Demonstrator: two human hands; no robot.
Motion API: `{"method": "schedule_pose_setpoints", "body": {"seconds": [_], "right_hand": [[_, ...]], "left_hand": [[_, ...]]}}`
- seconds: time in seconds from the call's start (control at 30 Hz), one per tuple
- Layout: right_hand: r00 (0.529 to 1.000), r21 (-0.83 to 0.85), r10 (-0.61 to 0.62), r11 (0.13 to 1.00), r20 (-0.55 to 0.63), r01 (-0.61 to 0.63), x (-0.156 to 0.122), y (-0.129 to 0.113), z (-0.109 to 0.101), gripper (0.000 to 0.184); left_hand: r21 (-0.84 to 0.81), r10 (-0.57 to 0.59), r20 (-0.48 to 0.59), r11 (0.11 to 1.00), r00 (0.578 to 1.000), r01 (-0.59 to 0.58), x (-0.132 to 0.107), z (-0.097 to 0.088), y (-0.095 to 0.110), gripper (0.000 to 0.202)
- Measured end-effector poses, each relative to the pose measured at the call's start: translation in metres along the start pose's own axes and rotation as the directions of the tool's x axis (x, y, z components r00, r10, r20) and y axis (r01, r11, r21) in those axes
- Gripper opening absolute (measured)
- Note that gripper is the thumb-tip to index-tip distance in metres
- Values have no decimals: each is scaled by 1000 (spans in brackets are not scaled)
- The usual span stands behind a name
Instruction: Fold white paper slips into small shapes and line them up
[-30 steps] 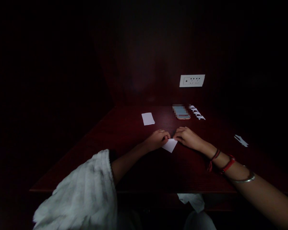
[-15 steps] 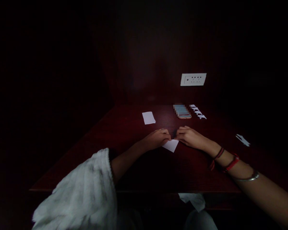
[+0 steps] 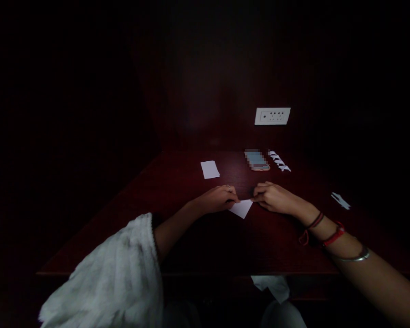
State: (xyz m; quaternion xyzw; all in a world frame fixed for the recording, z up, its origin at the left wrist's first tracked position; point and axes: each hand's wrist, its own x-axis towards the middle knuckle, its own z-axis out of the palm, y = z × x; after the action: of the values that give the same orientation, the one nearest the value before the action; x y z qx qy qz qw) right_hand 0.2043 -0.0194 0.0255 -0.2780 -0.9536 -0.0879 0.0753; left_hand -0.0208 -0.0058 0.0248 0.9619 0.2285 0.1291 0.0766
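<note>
A desk nook, home or office unclear — the reddish worktop (image 3: 181, 171) met a wall (image 3: 205, 118) with power outlets (image 3: 272, 116).

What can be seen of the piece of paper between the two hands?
The white paper looks thin and plain. Its visible part is roughly triangular, one corner pointing toward the person. It lies on the dark red table; the left hand and right hand appear to pinch opposite ends of its far edge. Whether it is folded, I cannot tell.
</note>
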Motion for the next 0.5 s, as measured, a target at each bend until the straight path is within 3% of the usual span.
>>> {"method": "schedule_pose_setpoints", "body": {"seconds": [0.27,0.5], "right_hand": [[994,4,61,998,-90,-61,6,-9,-4,22],[998,10,-5,1000,-57,5,15,-14,4,24]], "left_hand": [[-3,8,7,1000,1000,-8,2,-3,1,21],[-2,2,15,1000,1000,-2,3,-2,-1,22]]}}
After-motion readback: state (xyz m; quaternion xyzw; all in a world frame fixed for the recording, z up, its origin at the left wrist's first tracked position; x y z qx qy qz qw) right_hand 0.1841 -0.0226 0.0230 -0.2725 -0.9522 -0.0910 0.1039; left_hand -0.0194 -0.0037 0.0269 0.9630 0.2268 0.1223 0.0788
